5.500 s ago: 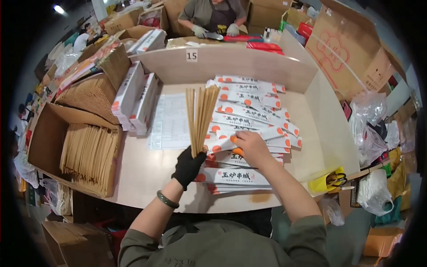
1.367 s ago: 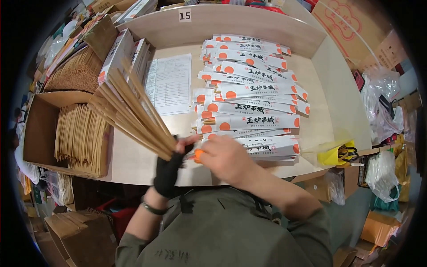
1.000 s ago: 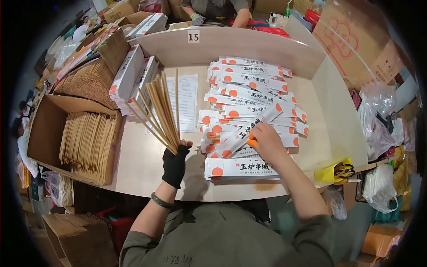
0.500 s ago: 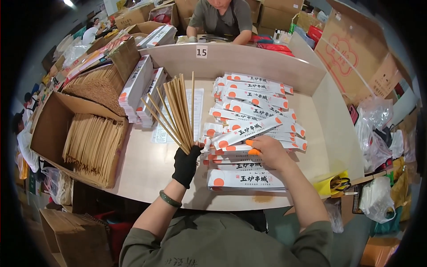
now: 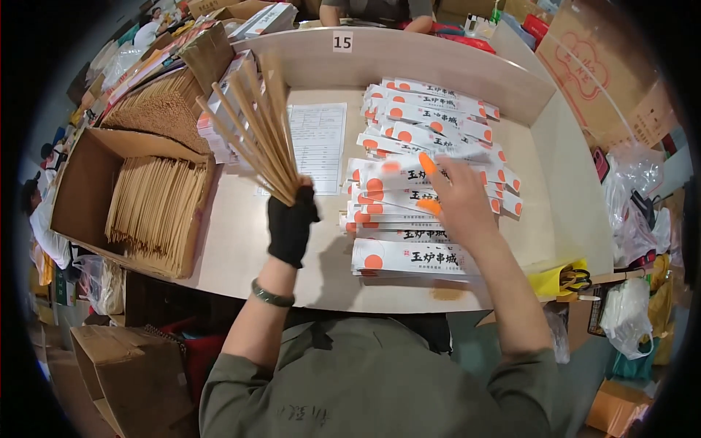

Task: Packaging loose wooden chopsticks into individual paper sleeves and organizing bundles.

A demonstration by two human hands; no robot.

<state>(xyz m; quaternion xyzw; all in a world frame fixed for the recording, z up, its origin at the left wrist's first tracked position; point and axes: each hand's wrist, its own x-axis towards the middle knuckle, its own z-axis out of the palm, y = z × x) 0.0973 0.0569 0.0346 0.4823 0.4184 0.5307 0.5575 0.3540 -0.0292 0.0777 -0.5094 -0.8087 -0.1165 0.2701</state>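
My left hand [image 5: 290,230], in a black fingerless glove, is closed around the lower ends of a bundle of wooden chopsticks [image 5: 272,146]. The sticks fan upward and their tops are blurred. On the right, my right hand [image 5: 461,197] lies over the pile of white paper chopstick sleeves [image 5: 374,261], which carry orange dots and dark print. Orange finger cots cover its thumb and a fingertip, which are spread apart. A blurred sleeve lies under these fingers; whether they touch it I cannot tell.
At the left stands an open cardboard box [image 5: 196,241] packed with chopsticks. Behind it are another filled box [image 5: 164,120] and sleeve bundles. A printed sheet [image 5: 321,146] lies mid-table. Low walls [image 5: 409,55] edge the table. Scissors [image 5: 577,279] sit in a yellow holder at the right.
My left hand has moved slightly left and up with the chopsticks. The right thumb and finger have spread apart, and the slanted sleeve they were at now lies among the pile. The view has shifted.
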